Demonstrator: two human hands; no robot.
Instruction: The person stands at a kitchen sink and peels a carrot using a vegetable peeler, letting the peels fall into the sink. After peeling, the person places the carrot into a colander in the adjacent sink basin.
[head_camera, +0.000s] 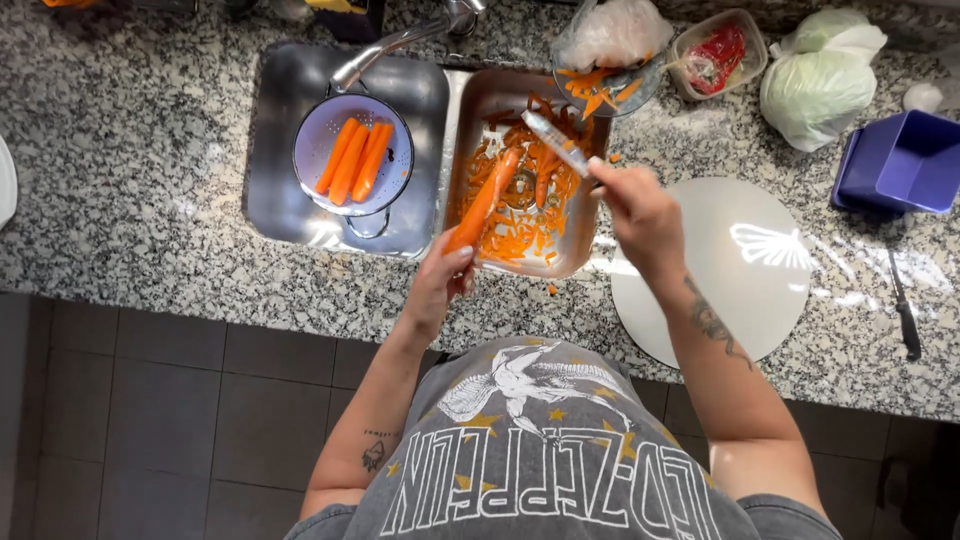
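Hands grip a carrot (left) and peeler (right) beside a colander.

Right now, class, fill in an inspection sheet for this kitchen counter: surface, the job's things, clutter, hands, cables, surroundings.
Surface: speckled granite counter with a double steel sink.
Job's things: carrot held over the peel-filled small basin; peeler; colander holding peeled carrots.
Clutter: cabbage, blue tub, knife, round white board, plastic box.
Hands: left hand grips the carrot; right hand grips the peeler.
Cables: nothing seen.
Surroundings: tiled floor.
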